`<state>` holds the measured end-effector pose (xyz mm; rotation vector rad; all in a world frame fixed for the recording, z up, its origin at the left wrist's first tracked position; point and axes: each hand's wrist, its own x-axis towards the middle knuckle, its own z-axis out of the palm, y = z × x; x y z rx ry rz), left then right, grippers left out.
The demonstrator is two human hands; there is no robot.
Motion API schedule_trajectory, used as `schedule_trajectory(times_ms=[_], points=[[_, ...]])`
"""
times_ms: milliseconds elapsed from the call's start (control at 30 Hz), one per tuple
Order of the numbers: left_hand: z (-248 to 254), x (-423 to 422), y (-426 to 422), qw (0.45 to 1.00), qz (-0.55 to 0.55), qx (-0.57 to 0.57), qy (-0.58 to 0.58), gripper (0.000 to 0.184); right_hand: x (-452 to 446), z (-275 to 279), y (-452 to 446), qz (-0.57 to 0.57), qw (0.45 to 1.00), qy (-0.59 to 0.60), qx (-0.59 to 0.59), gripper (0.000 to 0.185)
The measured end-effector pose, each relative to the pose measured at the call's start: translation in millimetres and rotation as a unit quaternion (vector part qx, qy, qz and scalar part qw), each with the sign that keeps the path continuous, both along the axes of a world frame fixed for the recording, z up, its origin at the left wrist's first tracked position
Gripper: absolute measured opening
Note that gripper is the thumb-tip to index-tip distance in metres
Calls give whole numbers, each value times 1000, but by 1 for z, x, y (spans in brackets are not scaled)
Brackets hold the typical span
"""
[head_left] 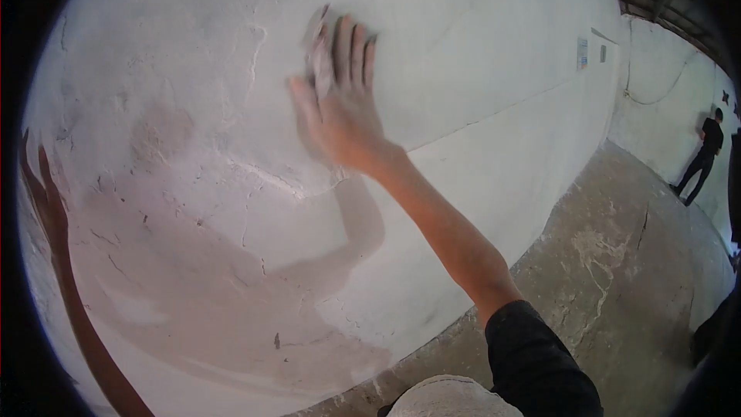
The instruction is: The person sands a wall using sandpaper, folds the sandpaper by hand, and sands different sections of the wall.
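White cracked plaster wall [478, 46]: in the head view, before both hands, with brownish stains [185, 301] below.
Bare right hand [345, 104]: straight fingers slightly apart, against the wall; whether they hold something, I cannot tell.
Bare left hand [51, 212]: at left edge, fingers spread, near the wall.

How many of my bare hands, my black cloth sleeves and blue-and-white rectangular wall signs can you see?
Your bare right hand and bare left hand: 2
Your black cloth sleeve: 1
Blue-and-white rectangular wall sign: 1
Total: 4
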<state>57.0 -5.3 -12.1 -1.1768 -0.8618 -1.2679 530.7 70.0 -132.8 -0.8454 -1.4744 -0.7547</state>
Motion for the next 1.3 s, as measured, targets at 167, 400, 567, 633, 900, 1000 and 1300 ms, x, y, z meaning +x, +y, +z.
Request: schedule_trajectory(times_ms=[167, 400, 567, 633, 900, 1000, 1300], points=[[42, -7, 41, 996, -70, 17, -42, 72, 24, 47, 6, 18, 998, -49, -33, 73], [50, -20, 62, 991, 75, 109, 11, 74, 13, 44, 6, 24, 998, 56, -18, 73], [47, -20, 60, 992, 68, 103, 19, 74, 4, -23, -14, 32, 996, 7, -83, 73], [48, -17, 58, 992, 68, 107, 14, 74, 16, -13, -11, -9, 997, -43, -64, 71], [45, -24, 60, 990, 65, 125, 10, 71, 35, 4, 3, -58, 998, 0, -25, 64], [44, -21, 60, 989, 67, 131, 16, 70, 22, -36, -11, -52, 997, -38, -39, 63], [42, -22, 58, 993, 62, 92, -31, 69, 32, 40, 11, -64, 995, 82, 1, 62]])
